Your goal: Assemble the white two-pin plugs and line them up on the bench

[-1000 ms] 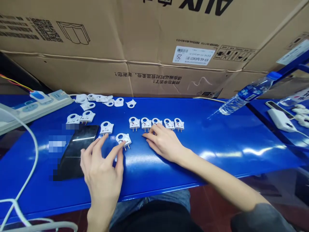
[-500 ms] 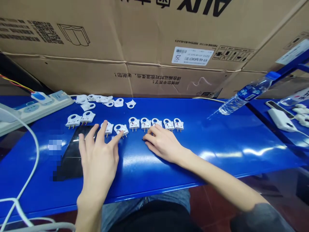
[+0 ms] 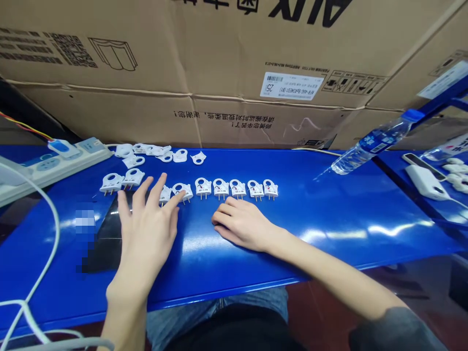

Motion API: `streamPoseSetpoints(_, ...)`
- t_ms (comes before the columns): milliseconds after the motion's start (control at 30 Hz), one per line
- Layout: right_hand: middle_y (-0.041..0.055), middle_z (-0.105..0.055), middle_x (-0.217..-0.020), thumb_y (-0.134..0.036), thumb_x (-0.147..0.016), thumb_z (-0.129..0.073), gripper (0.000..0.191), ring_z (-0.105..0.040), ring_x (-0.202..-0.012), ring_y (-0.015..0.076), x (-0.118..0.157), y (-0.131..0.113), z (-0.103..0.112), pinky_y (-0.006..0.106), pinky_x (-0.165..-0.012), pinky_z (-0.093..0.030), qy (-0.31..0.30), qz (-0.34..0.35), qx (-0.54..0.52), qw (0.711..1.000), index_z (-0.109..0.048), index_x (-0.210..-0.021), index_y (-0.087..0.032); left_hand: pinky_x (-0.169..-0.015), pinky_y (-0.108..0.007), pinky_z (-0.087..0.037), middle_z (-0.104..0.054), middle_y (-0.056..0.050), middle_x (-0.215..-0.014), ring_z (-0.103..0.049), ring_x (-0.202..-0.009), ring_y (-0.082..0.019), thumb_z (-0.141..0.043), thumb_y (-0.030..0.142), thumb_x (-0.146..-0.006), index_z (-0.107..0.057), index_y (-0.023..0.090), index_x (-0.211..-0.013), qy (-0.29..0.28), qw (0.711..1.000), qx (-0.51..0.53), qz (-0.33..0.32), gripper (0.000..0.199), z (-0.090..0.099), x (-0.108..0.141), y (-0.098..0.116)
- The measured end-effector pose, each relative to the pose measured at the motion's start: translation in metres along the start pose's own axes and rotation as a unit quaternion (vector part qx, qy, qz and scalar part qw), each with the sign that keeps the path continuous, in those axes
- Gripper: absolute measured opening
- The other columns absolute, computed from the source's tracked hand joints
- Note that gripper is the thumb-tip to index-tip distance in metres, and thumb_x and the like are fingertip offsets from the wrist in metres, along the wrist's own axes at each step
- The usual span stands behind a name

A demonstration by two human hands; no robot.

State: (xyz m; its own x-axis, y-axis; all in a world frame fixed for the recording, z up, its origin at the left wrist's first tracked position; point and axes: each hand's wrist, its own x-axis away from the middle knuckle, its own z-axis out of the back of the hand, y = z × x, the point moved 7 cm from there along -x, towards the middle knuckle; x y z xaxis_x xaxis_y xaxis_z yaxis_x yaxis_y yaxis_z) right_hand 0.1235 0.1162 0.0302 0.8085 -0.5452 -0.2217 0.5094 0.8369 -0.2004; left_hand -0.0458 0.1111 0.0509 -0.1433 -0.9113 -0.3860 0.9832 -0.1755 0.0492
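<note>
My left hand (image 3: 146,229) is over the left part of the blue table, fingers spread, holding nothing that I can see. One fingertip overlaps a white plug with a ring-shaped handle (image 3: 179,187); whether it touches is unclear. Another white plug (image 3: 165,194) is partly hidden behind the fingers. My right hand (image 3: 241,222) rests on the table with its fingers curled in, and anything inside them is hidden. Just beyond it stands a row of several white ring-handled plugs (image 3: 237,188), metal pins towards me. Two more plugs (image 3: 111,183) stand to the left.
Several loose white ring-shaped pieces (image 3: 180,155) lie at the back. A white power strip (image 3: 54,168) and white cable (image 3: 54,234) occupy the left. A black flat sheet (image 3: 106,243) lies under my left hand. Cardboard box (image 3: 226,73) behind; water bottle (image 3: 376,141) tilted at right.
My right hand has drawn back slightly towards me from the plug row, uncovering the plugs there. The left hand has shifted slightly left, and the plug by its fingertip has tilted or moved a little.
</note>
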Motion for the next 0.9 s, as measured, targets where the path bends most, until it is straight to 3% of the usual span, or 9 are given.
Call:
streamPoseSetpoints(200, 0.0088, -0.069, -0.104, -0.027, -0.110, -0.046, 0.025, -0.057, -0.096, 0.0213, -0.001, 0.001, 0.001, 0.033, -0.081, -0.047, -0.007, -0.013, 0.010, 1.000, -0.066, -0.121, -0.015, -0.125, -0.064, -0.022, -0.067, -0.015, -0.134, -0.053, -0.134, -0.037, -0.039, 0.021, -0.101, -0.072, 0.021, -0.129, -0.014, 1.000, 0.020, 0.010, 0.044, -0.007, 0.001, 0.002)
streamPoseSetpoints(300, 0.0086, -0.069, -0.106, -0.026, -0.111, -0.044, 0.030, -0.057, -0.096, 0.0211, -0.001, 0.000, 0.003, 0.033, -0.079, -0.046, -0.009, -0.016, 0.016, 1.000, -0.065, -0.130, -0.017, -0.124, -0.062, -0.026, -0.071, -0.016, -0.124, -0.058, -0.124, -0.036, -0.036, 0.021, -0.100, -0.071, 0.018, -0.131, -0.027, 1.000, 0.012, -0.004, 0.047, -0.009, 0.002, 0.004)
streamPoseSetpoints(467, 0.0071, -0.066, -0.110, -0.023, -0.110, -0.046, 0.032, -0.054, -0.094, 0.0200, -0.001, -0.003, 0.003, 0.032, -0.075, -0.044, -0.012, 0.001, 0.021, 1.000, -0.065, -0.136, -0.025, -0.126, -0.062, -0.021, -0.071, -0.014, -0.124, -0.059, -0.123, -0.035, -0.037, 0.023, -0.100, -0.070, 0.019, -0.132, -0.013, 1.000, 0.000, -0.018, 0.046, -0.009, 0.003, 0.005)
streamPoseSetpoints(733, 0.0079, -0.068, -0.113, -0.024, -0.109, -0.048, 0.025, -0.055, -0.095, 0.0201, 0.000, -0.002, 0.000, 0.032, -0.078, -0.044, -0.003, 0.011, 0.015, 1.000, -0.069, -0.120, -0.019, -0.124, -0.067, -0.020, -0.068, -0.016, -0.134, -0.058, -0.124, -0.038, -0.033, 0.022, -0.103, -0.063, 0.012, -0.140, -0.039, 0.998, -0.037, -0.032, 0.049, -0.012, 0.004, 0.008)
streamPoseSetpoints(900, 0.0088, -0.069, -0.111, -0.026, -0.110, -0.045, 0.027, -0.057, -0.094, 0.0198, 0.000, -0.002, 0.001, 0.032, -0.079, -0.046, 0.000, 0.009, 0.007, 1.000, -0.070, -0.117, -0.018, -0.124, -0.067, -0.020, -0.068, -0.014, -0.135, -0.059, -0.124, -0.037, -0.032, 0.024, -0.104, -0.063, 0.016, -0.140, -0.041, 0.999, -0.019, -0.029, 0.048, -0.011, 0.004, 0.007)
